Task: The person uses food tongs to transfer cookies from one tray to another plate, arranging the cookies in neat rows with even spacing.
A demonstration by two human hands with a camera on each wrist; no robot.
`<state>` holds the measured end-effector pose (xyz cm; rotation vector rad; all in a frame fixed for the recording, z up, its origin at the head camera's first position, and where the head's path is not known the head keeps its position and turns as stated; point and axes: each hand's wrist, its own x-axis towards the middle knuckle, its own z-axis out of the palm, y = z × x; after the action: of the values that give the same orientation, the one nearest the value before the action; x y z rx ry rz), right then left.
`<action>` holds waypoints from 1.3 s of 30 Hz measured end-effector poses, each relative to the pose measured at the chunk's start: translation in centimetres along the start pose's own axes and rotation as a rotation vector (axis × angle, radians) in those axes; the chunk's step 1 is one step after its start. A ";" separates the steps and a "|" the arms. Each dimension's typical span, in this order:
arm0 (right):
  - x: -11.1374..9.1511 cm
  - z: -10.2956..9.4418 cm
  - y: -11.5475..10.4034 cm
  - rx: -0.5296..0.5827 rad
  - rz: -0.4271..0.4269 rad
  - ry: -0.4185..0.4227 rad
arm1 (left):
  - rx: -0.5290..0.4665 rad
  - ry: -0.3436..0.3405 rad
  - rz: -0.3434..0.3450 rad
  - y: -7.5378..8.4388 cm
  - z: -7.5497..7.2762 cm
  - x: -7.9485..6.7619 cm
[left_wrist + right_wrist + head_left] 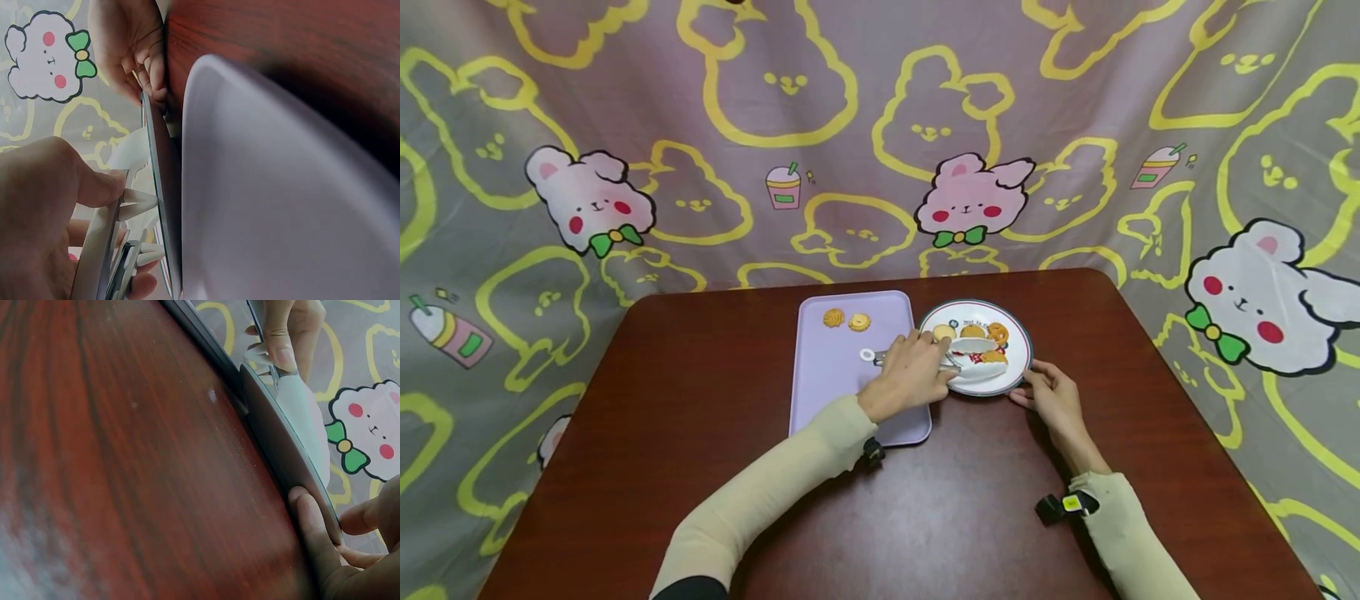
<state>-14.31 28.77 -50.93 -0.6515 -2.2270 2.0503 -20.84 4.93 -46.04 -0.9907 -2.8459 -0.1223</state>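
Head view: a person's two hands work over a dark red-brown table [940,517], with a curtain [842,75] printed with rabbits and yellow outlines behind. The left hand [912,372] grips a pair of tongs [972,345], its thumb and fingers on either side of them. The tongs' ring end sticks out to the left of that hand, above the tray [823,387], while the two pale, flat blades reach out to its right, over the plate [1019,348]. Between the blades lies a golden biscuit [994,357] (whether they pinch it, I cannot tell).

The right hand [1052,400] is at the plate's near right edge, pinching the rim; the right wrist view shows one finger against the underside and others at the rim's upper side. The round, white, dark-edged plate is ahead and to the left of this hand. Just beyond the blades, on the plate, are a pale round cookie [943,332], a golden-brown cookie [972,332] and a pretzel-shaped cookie [997,333].

The lilac tray lies partly under the left hand. Beyond that hand and to its left, two small cookies [859,322] rest side by side on the tray.
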 end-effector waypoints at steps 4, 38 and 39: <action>-0.1 0.1 0.0 0.007 -0.004 -0.002 | -0.002 -0.006 -0.006 0.2 0.1 0.1; -0.4 0.1 -0.4 0.034 -0.006 -0.015 | -0.062 -0.003 -0.051 -0.1 -0.6 -0.5; -0.4 0.1 -0.4 0.038 -0.008 -0.016 | -0.062 0.003 -0.052 -0.3 -0.7 -0.5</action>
<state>-14.06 28.55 -50.40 -0.6238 -2.1899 2.0955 -20.56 4.33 -45.46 -0.9267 -2.8829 -0.2184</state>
